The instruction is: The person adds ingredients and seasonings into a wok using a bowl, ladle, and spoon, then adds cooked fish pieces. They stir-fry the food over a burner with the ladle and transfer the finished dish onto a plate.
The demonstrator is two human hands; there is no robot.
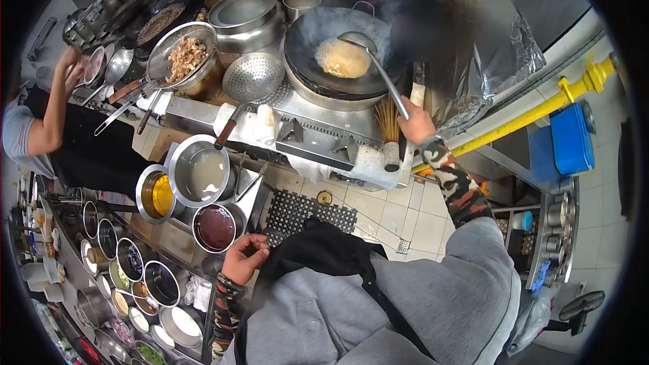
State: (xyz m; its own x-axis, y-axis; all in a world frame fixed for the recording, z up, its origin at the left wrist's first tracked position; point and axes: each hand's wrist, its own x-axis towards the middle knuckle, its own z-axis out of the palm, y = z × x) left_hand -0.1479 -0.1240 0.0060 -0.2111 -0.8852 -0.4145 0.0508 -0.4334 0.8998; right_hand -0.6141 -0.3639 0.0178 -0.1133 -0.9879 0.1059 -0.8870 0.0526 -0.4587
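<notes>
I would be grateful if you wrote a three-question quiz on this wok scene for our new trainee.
1. Short answer: Which tool is in the camera wearer's right hand?
2. True or false: The camera wearer's left hand is gripping the rim of the round black wok.
3. Multiple choice: What lies in the round metal mesh strainer?
A) Green leaves
B) Chopped brown pieces
C) Yellow oil

Key:
1. A long-handled metal ladle.
2. False; that hand is well away from the wok, near the round metal pot of dark red sauce.
3. B.
</notes>
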